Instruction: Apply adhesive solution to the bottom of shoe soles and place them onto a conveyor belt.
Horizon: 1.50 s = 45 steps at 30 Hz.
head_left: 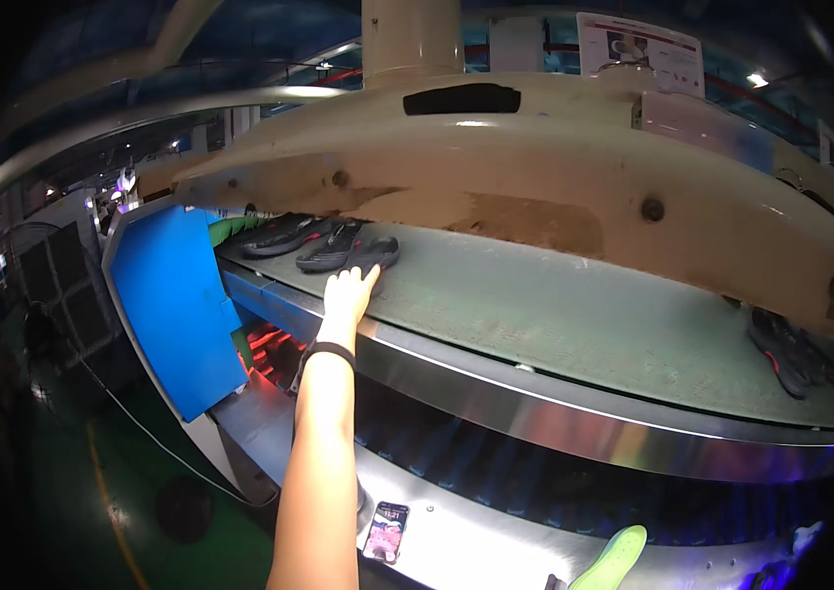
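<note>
My left hand (349,293), with a dark band on its wrist, reaches over the front edge of the green conveyor belt (535,305). Its fingers look spread, with a gap between the thumb and the others, and they come right up to a black shoe piece (377,254). Whether they touch it I cannot tell. Close by on the belt are another black shoe piece (330,251) and, farther left, one with red marks (279,239). My right hand is out of sight.
A beige machine hood (495,177) overhangs the belt. More black-and-red shoe pieces (795,359) lie at the far right. Blue panel (166,305) stands left, near a red glow (274,344). Below are a phone (385,532) on a metal ledge (495,551) and a yellow-green sole-shaped piece (613,559).
</note>
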Tool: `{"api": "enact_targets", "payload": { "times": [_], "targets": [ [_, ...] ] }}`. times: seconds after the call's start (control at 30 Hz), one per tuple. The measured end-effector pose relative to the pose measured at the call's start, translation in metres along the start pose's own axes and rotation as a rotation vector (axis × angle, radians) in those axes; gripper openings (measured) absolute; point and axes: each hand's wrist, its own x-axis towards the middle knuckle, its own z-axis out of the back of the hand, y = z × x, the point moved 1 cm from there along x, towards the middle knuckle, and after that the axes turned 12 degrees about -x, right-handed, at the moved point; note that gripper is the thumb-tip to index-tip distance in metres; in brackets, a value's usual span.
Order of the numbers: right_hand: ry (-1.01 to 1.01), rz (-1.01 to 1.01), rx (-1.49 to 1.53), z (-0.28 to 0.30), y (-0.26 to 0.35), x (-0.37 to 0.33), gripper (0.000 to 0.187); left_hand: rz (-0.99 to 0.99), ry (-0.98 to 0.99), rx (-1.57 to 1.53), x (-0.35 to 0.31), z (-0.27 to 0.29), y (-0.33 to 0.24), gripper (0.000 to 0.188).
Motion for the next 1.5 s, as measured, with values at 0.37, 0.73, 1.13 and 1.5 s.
{"api": "enact_targets", "payload": {
  "times": [0.37, 0.73, 1.13, 1.5],
  "targets": [
    [-0.329, 0.202, -0.108, 0.031, 0.051, -0.004, 0.025, -0.198, -0.601, -0.847, -0.104, 0.112, -0.066, 0.027],
    [-0.230, 0.293, -0.105, 0.015, 0.084, -0.021, 0.034, 0.393, 0.388, -2.642, -0.187, 0.123, -0.092, 0.051],
    [-0.210, 0.393, -0.006, 0.027, 0.091, -0.018, 0.029, 0.654, 1.601, -2.790, -0.415, 0.070, -0.274, 0.067],
    [0.035, 0.501, 0.044, -0.009, 0.104, -0.037, 0.029, 0.574, 1.643, -3.172, -0.420, 0.057, -0.365, 0.105]
  ]
}}
